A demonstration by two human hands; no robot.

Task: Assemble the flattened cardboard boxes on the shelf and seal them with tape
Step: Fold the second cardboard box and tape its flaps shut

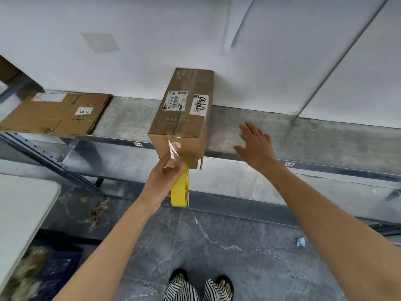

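One box (184,109) overhangs the shelf (130,120) edge.
My left hand (165,179) grips the tape roll (179,192) below it; right hand (258,146) beside, fingers spread.

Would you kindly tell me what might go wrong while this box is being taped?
The brown cardboard box overhangs the grey metal shelf edge, and the open right hand is off it, so the left hand pulling the yellow tape roll may drag it off. The stretched clear tape strip looks wrinkled and may seal poorly.
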